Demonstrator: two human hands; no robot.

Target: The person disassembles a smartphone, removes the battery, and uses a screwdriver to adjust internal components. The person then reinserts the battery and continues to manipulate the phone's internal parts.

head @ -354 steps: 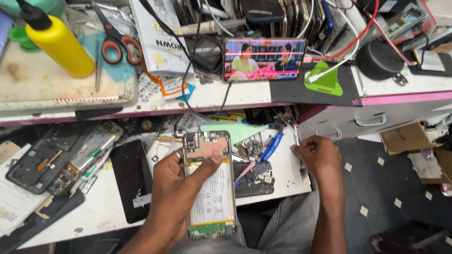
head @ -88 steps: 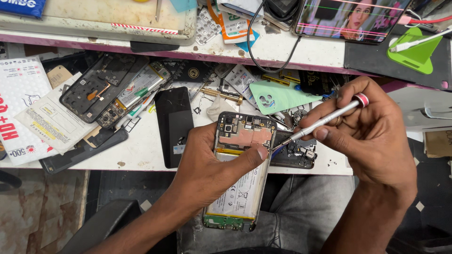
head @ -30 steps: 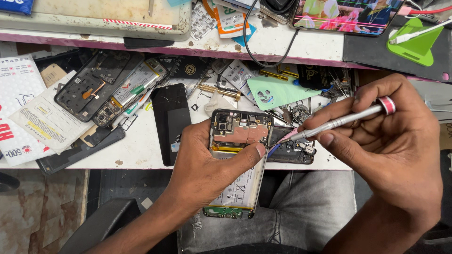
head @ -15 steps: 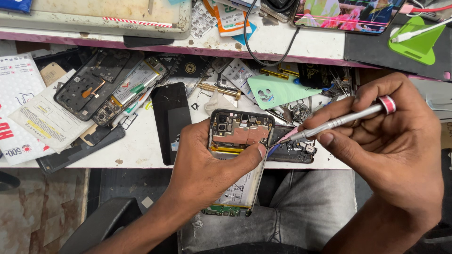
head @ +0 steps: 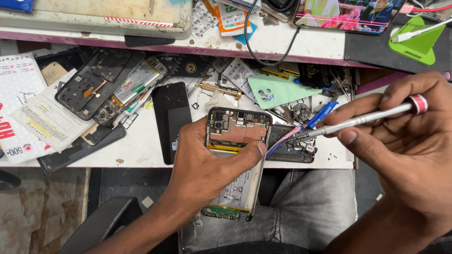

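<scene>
two hands (head: 207, 174), one screwdriver (head: 362, 120), one opened phone (head: 235, 136)

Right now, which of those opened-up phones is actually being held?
The one in the left hand: an opened phone with its battery showing, held over the lap. The other opened phone lies on the white table.

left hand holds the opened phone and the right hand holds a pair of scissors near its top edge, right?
Not quite. The head view shows the right hand holding a thin silver screwdriver, not scissors, its tip near the top right of the opened phone, which the left hand does hold.
</scene>
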